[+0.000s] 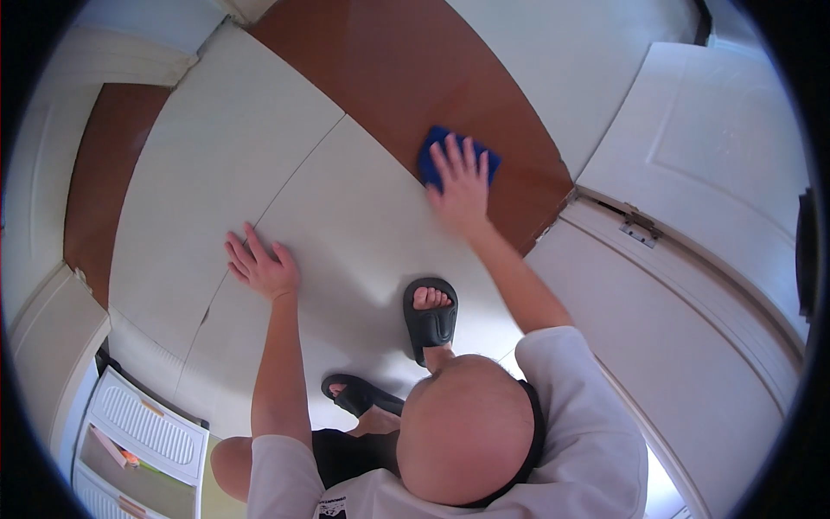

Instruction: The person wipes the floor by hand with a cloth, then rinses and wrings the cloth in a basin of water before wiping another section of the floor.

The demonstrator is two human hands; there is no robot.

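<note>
Head view, right hand (461, 183) flat on blue cloth (435, 149), left hand (262, 266) on floor (216, 156)

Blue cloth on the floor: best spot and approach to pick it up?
Probably the near-left corner of the blue cloth, pinched from the left. The cloth lies flat on the brown floor strip, and the right hand lies flat over its middle, fingers spread; the left hand rests flat on the pale tile.

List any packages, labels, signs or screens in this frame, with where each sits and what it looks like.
No packages, signs or screens show.
Label patch: on the dark shorts at the lower edge, small, white with dark marks, partly cut off.
Slim flat items: in the white plastic rack at lower left, orange-edged; kind unclear.
</note>
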